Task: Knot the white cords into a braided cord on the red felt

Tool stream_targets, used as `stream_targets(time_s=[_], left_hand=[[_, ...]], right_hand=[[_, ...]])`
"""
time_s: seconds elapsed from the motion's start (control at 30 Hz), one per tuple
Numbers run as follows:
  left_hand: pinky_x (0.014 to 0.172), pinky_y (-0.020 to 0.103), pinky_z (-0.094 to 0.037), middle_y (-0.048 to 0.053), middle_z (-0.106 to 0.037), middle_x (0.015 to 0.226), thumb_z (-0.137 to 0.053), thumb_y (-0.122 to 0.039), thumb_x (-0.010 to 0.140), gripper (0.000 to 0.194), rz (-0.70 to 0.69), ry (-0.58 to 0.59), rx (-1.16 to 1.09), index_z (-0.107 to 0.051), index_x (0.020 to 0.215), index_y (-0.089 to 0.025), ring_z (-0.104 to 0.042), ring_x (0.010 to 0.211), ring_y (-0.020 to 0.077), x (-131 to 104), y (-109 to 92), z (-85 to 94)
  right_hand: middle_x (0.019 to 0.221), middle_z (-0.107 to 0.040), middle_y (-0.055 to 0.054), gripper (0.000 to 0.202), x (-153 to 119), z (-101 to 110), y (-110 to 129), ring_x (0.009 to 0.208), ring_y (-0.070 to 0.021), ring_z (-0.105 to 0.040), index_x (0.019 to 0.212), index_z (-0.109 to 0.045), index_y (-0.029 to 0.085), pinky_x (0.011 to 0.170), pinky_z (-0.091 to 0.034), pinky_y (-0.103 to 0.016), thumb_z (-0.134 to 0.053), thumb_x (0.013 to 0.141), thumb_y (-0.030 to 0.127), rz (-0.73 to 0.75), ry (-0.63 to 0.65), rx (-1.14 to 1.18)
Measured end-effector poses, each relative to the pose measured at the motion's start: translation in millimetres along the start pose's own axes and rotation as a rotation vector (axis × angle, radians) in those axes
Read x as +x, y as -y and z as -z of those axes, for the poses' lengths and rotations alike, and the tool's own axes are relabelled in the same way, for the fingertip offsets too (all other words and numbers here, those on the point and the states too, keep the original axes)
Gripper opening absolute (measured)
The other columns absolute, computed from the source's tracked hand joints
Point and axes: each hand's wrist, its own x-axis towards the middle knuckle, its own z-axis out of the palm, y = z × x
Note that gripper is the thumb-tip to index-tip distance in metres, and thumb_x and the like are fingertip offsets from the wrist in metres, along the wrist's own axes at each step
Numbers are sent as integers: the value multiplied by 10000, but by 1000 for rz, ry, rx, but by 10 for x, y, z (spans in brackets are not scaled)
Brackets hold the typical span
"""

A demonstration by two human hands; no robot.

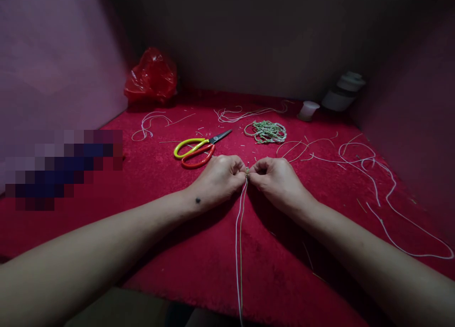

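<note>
My left hand (227, 175) and my right hand (272, 175) meet at the middle of the red cloth (199, 260), fingertips pinched. Between them is a small knotted bit of cord (247, 172), mostly covered by the fingers. From it two thin cords (237, 232), one white and one greenish, hang down toward me past the table's front edge. Scissors (197, 149) with one yellow and one red handle lie just beyond my left hand, blades pointing away to the right. Behind my right hand sits a bundle of braided green and white cord (266, 131).
A red plastic bag (152, 76) stands at the back left. At the back right are a small white cup-like spool (308, 110) and a pale lidded bottle (343, 92). Loose cord (391, 189) sprawls on the right, with more strands (249, 113) behind. Walls enclose three sides.
</note>
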Motion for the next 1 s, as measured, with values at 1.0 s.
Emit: stream_targets(time_s=[1.0], left_hand=[[714,266,-423,38,-640,843,-542,-260,762,239,233,-759,253,-580,976,-160,-571,777,145,-1125,803,1520]], right_hand=[[636,-581,-38,234,-168,51,-162,433,-137,-455,788,-566,190,409,-344,-273,-553,641,371,-10,-178,252]])
